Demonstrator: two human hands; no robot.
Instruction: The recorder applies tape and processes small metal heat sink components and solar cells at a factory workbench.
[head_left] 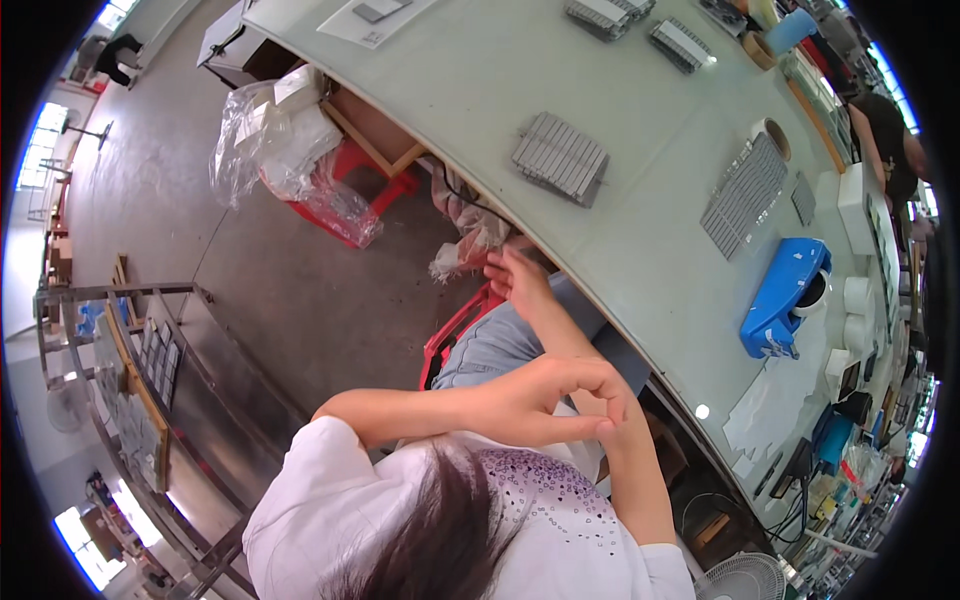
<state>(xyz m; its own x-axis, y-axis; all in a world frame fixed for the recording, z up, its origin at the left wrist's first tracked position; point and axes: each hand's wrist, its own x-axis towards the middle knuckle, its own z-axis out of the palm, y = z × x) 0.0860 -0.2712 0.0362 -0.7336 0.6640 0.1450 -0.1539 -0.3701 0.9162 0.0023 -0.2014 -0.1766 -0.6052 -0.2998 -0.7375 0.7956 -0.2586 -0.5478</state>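
Sits beside a pale, glossy worktop [640, 265], with the lap in blue jeans [495, 345] and the edge of a red seat [440, 345] showing beneath. Bends the left arm across the body and lays the left hand [545, 398] on the right arm [645, 490], fingers [592, 374] curled, thumb tip near the forefinger with a gap between; cannot tell whether gripping or merely resting. Holds the right hand [532, 295] farther out, off the worktop's edge, with bare fingers loosely bent and apart. Has a crumpled bag [462, 255] just beside the right fingertips, below the worktop's level; cannot tell whether touching it.

Has on the worktop a stack of grey slatted panels [562, 158] lying flat near that edge, well apart from both hands. Has farther right a larger slatted sheet [745, 195], then a blue tape dispenser [785, 300] with a white roll, and just below it a ragged white sheet [768, 405]. Has a red stool [385, 190] to the left on the floor, partly covered by clear plastic wrapping [285, 130].
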